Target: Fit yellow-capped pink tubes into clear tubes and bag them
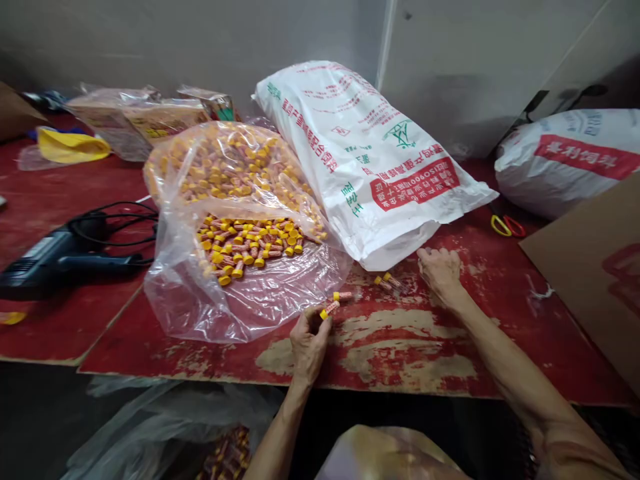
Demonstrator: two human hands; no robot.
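Between the thumb and fingers of my left hand is a small yellow-capped vial with reddish-pink contents. Another such vial lies on the table just beyond it. My right hand rests by the open mouth of a white woven sack, its fingers curled; what they hold, if anything, is hidden. Several more pieces, some yellow-capped and some clear, lie to its left. A large clear plastic bag, full of yellow-capped vials, lies open to the left of the sack.
The red table has worn patches. On the left lies a dark corded power tool, with packaged goods behind. Scissors, another sack and a cardboard box are at right. A plastic bag sits below the table edge.
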